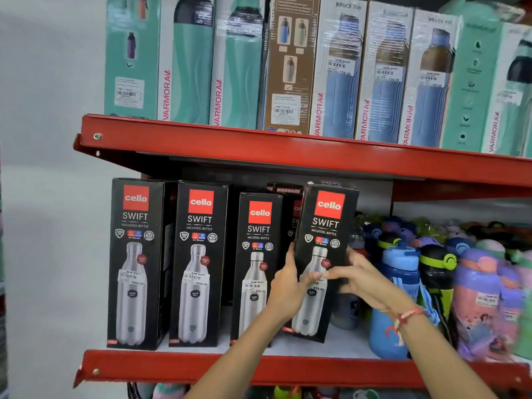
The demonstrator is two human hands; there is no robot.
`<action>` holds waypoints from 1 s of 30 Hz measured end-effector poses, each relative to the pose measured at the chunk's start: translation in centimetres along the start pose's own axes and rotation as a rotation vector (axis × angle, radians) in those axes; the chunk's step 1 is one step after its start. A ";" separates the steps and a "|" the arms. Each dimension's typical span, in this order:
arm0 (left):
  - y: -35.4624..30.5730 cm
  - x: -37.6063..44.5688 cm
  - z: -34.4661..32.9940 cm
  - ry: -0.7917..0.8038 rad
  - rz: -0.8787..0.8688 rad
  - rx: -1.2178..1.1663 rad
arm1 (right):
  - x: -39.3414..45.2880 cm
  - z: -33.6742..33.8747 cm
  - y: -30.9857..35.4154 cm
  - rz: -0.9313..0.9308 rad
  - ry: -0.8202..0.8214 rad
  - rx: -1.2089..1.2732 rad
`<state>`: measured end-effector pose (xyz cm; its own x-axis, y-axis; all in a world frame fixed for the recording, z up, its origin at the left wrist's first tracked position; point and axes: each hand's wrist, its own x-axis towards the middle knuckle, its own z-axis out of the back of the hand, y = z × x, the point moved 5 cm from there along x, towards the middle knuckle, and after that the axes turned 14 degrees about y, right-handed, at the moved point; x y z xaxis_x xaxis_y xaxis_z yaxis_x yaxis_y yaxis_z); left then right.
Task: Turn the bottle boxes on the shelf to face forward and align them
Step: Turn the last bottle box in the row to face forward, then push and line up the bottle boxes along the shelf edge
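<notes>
While squaring the fourth Cello Swift box (326, 226):
I clasp it between my left hand (283, 286) and right hand (361, 279), tilted, to steer its front forward.

Right of the black cartons, the lower red shelf (288, 372) carries a crowded group of loose children's bottles: a blue bottle with a flip lid (398, 283), a black bottle with a lime-green handle (437, 272) just beside it, and a pink and purple bottle (483, 298) bearing a white price sticker further right. Smaller purple and dark blue caps (403, 228) stand packed behind them, too blurred to count. A pale grey wall (43, 197) borders the shelving on the left, and a bolt (97, 136) is fixed at the left end of the upper red shelf edge (259, 142).
</notes>
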<state>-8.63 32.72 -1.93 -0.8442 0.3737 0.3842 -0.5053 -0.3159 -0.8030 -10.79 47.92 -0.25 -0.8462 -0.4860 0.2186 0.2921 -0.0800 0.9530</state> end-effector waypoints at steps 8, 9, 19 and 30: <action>3.9 1.1 -2.0 -0.068 0.129 -0.023 | 2.2 0.0 -3.4 -0.063 -0.114 -0.051; 4.3 1.2 -2.0 -0.079 0.136 -0.021 | 2.4 -0.1 -3.7 -0.061 -0.126 -0.063; 5.1 0.7 -1.9 -0.056 0.164 0.146 | 0.5 -1.4 -4.0 0.012 -0.354 -0.325; 5.1 -9.9 10.4 -0.443 -0.142 0.201 | 1.0 -16.0 0.5 0.395 -0.494 -0.557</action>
<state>-4.69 18.30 -5.09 -0.7374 0.0335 0.6746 -0.6083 -0.4671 -0.6417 -4.41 33.50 -2.91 -0.6955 -0.1422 0.7044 0.6753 -0.4643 0.5730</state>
